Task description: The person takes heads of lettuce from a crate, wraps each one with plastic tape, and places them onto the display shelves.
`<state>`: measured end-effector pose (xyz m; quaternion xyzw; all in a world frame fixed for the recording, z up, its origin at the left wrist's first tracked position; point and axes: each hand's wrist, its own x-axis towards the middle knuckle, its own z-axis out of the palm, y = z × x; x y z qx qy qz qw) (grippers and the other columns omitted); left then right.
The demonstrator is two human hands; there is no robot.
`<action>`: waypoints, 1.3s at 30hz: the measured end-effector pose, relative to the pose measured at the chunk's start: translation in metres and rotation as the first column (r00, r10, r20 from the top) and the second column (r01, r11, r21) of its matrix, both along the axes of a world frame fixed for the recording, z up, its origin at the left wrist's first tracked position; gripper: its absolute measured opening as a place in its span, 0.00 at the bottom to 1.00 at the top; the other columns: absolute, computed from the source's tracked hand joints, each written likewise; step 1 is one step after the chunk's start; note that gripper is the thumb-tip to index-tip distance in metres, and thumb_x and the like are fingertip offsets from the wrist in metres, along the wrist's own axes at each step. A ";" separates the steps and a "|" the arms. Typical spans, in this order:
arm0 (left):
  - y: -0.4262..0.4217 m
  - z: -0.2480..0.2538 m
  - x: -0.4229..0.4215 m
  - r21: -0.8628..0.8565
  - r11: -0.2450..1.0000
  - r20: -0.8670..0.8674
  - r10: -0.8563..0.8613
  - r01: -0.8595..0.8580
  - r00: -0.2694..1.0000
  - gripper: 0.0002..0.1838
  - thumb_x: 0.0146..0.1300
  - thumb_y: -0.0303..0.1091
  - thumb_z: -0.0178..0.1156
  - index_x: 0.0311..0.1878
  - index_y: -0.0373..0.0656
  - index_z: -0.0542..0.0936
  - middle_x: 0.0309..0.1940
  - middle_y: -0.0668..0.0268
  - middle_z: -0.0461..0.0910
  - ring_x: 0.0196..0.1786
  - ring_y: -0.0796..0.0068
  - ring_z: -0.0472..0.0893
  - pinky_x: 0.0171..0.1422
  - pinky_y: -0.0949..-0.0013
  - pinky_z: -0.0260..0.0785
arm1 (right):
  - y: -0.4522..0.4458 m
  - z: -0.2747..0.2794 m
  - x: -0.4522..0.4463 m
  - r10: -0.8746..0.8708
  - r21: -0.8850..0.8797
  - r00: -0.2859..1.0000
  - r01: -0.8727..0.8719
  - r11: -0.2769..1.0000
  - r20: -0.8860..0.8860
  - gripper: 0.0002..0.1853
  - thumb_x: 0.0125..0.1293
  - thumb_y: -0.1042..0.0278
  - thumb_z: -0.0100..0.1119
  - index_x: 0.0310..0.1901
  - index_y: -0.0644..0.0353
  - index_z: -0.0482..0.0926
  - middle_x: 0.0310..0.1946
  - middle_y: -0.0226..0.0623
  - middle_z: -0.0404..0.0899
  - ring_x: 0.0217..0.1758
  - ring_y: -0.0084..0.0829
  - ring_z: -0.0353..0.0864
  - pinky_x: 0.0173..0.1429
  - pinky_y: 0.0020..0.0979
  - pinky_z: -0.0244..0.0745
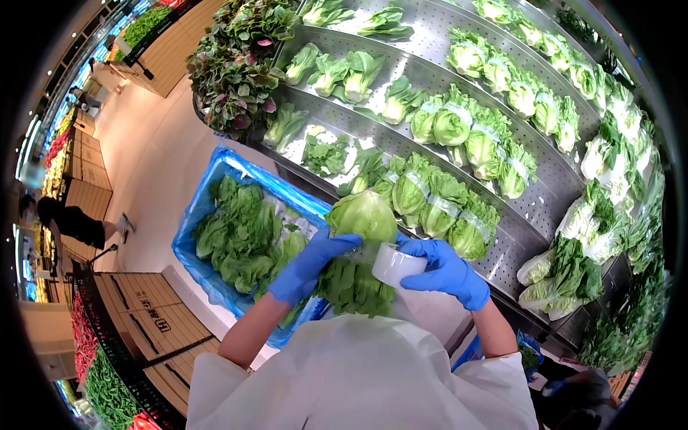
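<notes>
A head of lettuce (362,215) is between my hands, its pale base toward the shelf and its leaves toward my body. My left hand (309,264), in a blue glove, grips its left side with the fingers closed on it. In my right hand (448,272), also gloved in blue, is a white roll of tape (395,266). A clear strip seems to run from the roll to the lettuce. Just beyond, banded lettuces (444,204) stand in a row on the metal shelf.
A blue-lined crate (188,228) holding loose lettuce is at my left. Tiered metal shelves (527,204) rise ahead, with cabbages (562,276) at the right. A person (72,223) walks in the aisle at far left. Another person (580,401) is low at the right.
</notes>
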<state>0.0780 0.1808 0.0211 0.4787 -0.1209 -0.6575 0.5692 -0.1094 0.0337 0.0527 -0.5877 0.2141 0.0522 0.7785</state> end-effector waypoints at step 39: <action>-0.138 0.006 -0.107 0.045 0.998 -0.331 -0.033 0.051 0.943 0.20 0.54 0.34 0.59 0.51 0.42 0.71 0.45 0.61 0.75 0.49 0.66 0.75 0.56 0.63 0.68 | -0.035 -0.150 -0.091 -0.677 0.431 0.736 0.615 0.660 -0.015 0.14 0.67 0.64 0.44 0.49 0.60 0.73 0.39 0.31 0.75 0.39 0.23 0.73 0.42 0.25 0.72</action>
